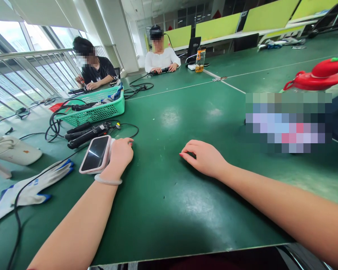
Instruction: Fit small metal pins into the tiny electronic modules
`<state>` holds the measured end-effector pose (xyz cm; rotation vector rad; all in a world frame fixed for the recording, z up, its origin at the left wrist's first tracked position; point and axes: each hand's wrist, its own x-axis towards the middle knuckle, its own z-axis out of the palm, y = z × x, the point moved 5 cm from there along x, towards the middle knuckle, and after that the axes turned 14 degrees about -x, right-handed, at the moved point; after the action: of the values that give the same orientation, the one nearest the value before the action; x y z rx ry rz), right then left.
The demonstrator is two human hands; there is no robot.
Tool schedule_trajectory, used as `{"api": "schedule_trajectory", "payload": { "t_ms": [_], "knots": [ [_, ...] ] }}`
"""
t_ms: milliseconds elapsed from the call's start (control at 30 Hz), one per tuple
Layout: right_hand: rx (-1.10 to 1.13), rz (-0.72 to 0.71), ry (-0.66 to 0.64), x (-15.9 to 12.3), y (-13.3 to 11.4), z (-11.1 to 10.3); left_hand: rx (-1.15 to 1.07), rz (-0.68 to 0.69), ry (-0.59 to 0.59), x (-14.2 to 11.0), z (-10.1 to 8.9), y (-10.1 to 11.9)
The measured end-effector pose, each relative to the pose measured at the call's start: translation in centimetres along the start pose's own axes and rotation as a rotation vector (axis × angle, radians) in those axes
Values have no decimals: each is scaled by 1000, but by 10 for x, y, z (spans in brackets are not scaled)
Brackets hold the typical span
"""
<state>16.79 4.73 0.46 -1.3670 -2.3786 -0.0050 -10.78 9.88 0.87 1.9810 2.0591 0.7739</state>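
Note:
My left hand [121, 155] lies on the green table with its fingers curled in, a pale bangle [108, 180] around the wrist. Just left of it, at the back of the hand, is a smartphone [95, 153] in a pink case, dark screen up and slightly tilted; whether the two touch I cannot tell. My right hand [205, 158] rests on its side on the tabletop, fingers bent and the thumb tip close to them, and I see nothing in it. Beyond the phone lies a black hair straightener-like tool [87, 135] with a cord.
A green plastic basket [97, 116] holds corded black tools and gloves. A white glove with blue tips [33, 187] and a black cable lie at left. A red-lidded bottle [312, 80], partly blurred out, stands at right. Two people sit across the table, near an orange-capped bottle [200, 60].

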Motion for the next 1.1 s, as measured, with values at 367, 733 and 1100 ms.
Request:
{"api": "schedule_trajectory", "payload": {
  "t_ms": [367, 733, 1100],
  "knots": [
    [34, -40, -55, 2, -4, 8, -517, 133, -327, -38, 43, 70],
    [52, -33, -138, 4, 1, 19, -582, 252, -379, -58, 39, 96],
    [141, -28, -129, 3, 0, 11, -359, 406, -343, -63, 39, 107]
  ]
}}
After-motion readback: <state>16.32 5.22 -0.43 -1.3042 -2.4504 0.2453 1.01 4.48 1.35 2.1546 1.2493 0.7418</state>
